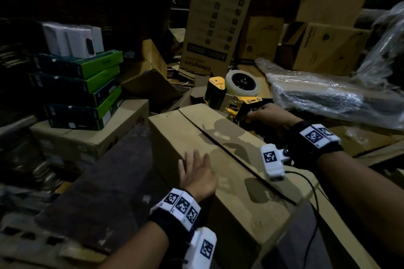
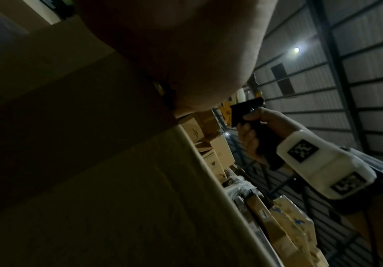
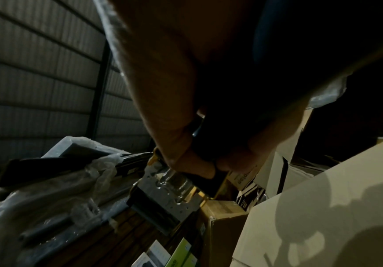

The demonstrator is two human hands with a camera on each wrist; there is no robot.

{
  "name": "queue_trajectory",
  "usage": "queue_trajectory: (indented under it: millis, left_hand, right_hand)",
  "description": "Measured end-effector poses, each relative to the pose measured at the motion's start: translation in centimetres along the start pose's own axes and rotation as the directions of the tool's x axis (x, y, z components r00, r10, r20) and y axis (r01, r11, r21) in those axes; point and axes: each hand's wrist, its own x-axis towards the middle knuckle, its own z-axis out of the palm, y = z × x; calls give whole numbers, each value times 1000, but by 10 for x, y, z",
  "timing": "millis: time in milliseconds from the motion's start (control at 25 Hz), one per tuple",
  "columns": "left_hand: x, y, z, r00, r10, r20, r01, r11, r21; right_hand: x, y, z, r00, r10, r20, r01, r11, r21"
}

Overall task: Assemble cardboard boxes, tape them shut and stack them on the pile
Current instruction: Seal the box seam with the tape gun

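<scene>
The cardboard box [image 1: 218, 159] lies right in front, flaps closed but the seam bare. The left hand [image 1: 196, 172] rests flat on its near edge, fingers straight. The right hand [image 1: 269, 113] grips the tape gun [image 1: 229, 94] by its handle at the far corner; the fingers hide most of the grip, and both wrist views are murky.

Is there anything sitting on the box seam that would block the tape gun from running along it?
Nothing visible lies on the seam. The left hand rests flat on the box beside it, and the right hand holds the tape gun past the far end.
</scene>
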Motion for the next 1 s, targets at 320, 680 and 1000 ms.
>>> queue_trajectory:
  millis: [320, 680, 1000]
  left_hand:
    - [9, -5, -55, 995, 9, -95, -27, 980, -196]
    - [32, 3, -102, 753, 27, -658, -498, 676, -543]
    - [35, 5, -105, 761, 31, -648, -482, 696, -533]
  right_hand:
    - [0, -7, 9, 999, -22, 25, 24, 995, -98]
    - [-4, -4, 8, 998, -58, 40, 62, 992, -113]
    - [-8, -2, 10, 996, -61, 62, 68, 989, -134]
